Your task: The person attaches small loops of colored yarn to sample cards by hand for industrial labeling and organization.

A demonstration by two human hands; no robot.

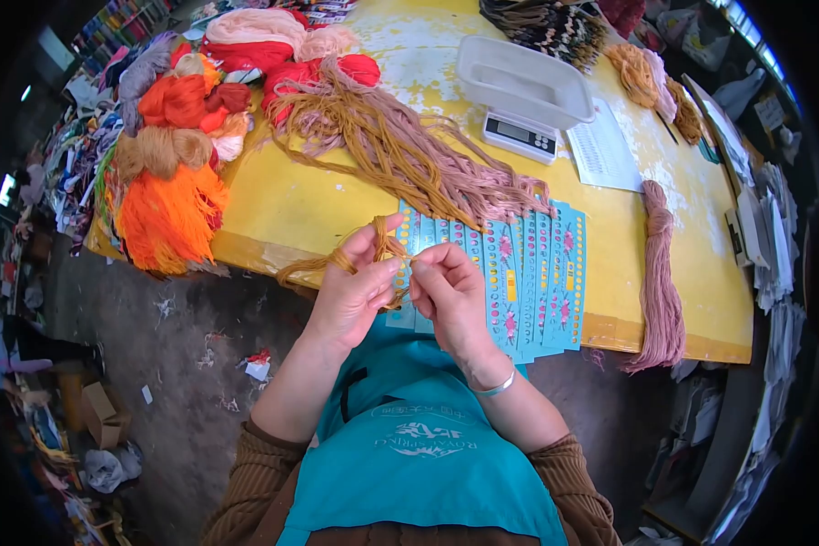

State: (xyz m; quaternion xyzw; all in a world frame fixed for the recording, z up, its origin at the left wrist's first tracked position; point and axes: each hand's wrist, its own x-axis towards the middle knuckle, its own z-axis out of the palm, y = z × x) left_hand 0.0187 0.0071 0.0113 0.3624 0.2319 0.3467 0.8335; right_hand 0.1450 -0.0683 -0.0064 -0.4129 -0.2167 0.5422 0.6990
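My left hand [359, 282] is closed around a looped bundle of golden-brown embroidery thread [387, 238], whose tail hangs out to the left. Close beside it, my right hand [448, 289] pinches the thread near the left fingertips; the exact strand between the fingers is too small to make out. Both hands are held above the table's front edge, over several teal punched cards [541, 273] with round holes and pink flower prints. Behind the hands, long skeins of mustard thread [373, 150] and dusty-pink thread [496, 182] lie across the table, their near ends on the cards.
The yellow table [273, 214] carries colourful yarn heaps [177, 209] at left. A digital scale [520, 135] with a clear tray [523, 77] stands at the back, beside a printed sheet [603, 150]. One pink skein [662, 282] hangs over the right front edge.
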